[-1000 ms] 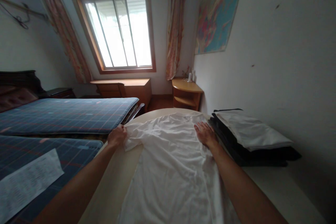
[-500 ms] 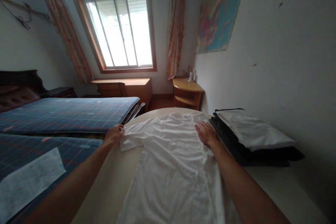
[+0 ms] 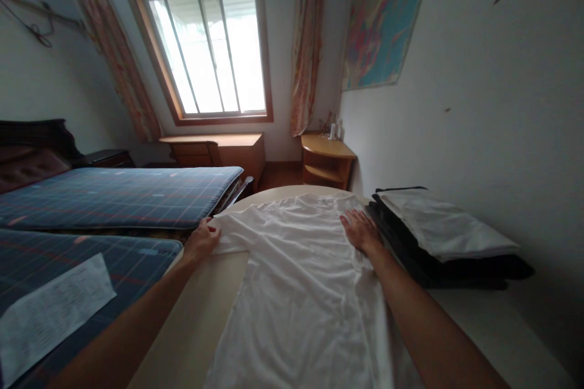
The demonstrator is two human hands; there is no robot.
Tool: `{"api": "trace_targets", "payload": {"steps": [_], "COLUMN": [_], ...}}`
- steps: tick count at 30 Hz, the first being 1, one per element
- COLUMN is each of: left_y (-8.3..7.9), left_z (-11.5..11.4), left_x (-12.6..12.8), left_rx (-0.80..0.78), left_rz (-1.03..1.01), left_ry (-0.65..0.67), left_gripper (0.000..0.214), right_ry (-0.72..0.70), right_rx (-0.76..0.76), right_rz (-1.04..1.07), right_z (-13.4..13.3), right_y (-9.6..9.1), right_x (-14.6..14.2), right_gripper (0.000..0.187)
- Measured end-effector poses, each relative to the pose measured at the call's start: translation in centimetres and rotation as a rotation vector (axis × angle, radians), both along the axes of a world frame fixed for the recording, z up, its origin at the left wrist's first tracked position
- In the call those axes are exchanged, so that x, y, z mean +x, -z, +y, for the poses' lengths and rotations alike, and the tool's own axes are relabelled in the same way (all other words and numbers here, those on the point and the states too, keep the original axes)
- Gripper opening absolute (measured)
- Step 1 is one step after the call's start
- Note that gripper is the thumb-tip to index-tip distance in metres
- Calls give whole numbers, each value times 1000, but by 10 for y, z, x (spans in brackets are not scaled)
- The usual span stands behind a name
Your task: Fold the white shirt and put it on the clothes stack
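Both hands were laid on the far end of the white T-shirt (image 3: 296, 279), which was spread flat along the pale round tabletop (image 3: 196, 322), collar end away from the person. Left hand (image 3: 203, 241): fingers were curled shut on the edge of the shirt's left sleeve, right at the tabletop rim. Right hand (image 3: 362, 230): pressed palm-down on the shirt's right shoulder, fingers straight and slightly spread, nothing gripped. Light wrinkles were seen across the shirt body; the hem was cut off by the lower frame edge. Just right of the shirt, a stack of folded clothes (image 3: 438, 231) was set against the wall, dark pieces below, a white piece on top; contact with the shirt could not be told. Left of the shirt, a bed (image 3: 118, 194) with a blue plaid cover was seen, a sheet of paper (image 3: 50, 310) lying on it. Beyond the shirt, a wooden desk (image 3: 219, 149), a corner shelf (image 3: 326, 161) and a window (image 3: 210, 55) with curtains (image 3: 308, 42) were visible. A coloured map (image 3: 381, 18) was hung on the wall above and right of the shirt.
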State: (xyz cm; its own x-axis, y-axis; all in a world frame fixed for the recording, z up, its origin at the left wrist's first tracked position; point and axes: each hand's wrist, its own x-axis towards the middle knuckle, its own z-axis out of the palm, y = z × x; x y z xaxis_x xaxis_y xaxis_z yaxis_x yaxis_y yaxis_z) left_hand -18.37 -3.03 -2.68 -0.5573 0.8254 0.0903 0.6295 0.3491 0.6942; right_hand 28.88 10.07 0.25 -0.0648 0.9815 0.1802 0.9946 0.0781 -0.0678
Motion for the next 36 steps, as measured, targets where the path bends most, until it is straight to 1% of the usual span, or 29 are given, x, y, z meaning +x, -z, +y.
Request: {"api": "trace_targets", "payload": {"steps": [4,9,11,14,16,18,20,21,24,27,29,31,32,34,36], "left_y": [8,11,9,0,-7,-10,-9,-6,1,0,-2,-4,-3,1,7], "left_z": [-23,-36,-39,-43,-48,-55,-64,-69,-81,-86,-85,-80,-76,-66,-55], "left_x": [12,21,24,30,34,37,38,37,36,36,38,38,38,35,30], "left_rx": [39,157,219,320,368,396,375,333,138,-24,-62,-45,-26,-9,-22], "left_rz": [-2,-28,-52,-122,-147,-120,-77,-63,-17,148,327,477,512,481,402], "left_ry": [66,150,187,227,215,172,147,159,224,171,142,152,159,174,192], "left_gripper": [58,47,47,45,40,37,41,42,36,27,26,28,29,30,39], "right_ry": [-2,-3,-7,-13,-7,-6,-12,-16,-8,-5,-17,-29,-32,-37,-28], "right_rx": [6,-3,-6,4,10,9,6,3,-5,-6,-5,0,4,-1,-24], "right_rz": [-6,-15,-15,-15,-13,-9,-6,-5,-3,-4,-9,-18,-24,-38,-58], "right_z": [0,-2,-2,0,1,2,2,1,-1,-1,1,2,3,4,4], "right_y": [0,-2,-2,-1,1,1,1,0,-2,-3,-1,1,2,2,-1], "right_x": [0,-1,0,1,1,2,2,2,1,1,1,2,3,4,3], "right_gripper": [64,64,65,65,64,65,65,65,65,64,65,65,65,65,64]}}
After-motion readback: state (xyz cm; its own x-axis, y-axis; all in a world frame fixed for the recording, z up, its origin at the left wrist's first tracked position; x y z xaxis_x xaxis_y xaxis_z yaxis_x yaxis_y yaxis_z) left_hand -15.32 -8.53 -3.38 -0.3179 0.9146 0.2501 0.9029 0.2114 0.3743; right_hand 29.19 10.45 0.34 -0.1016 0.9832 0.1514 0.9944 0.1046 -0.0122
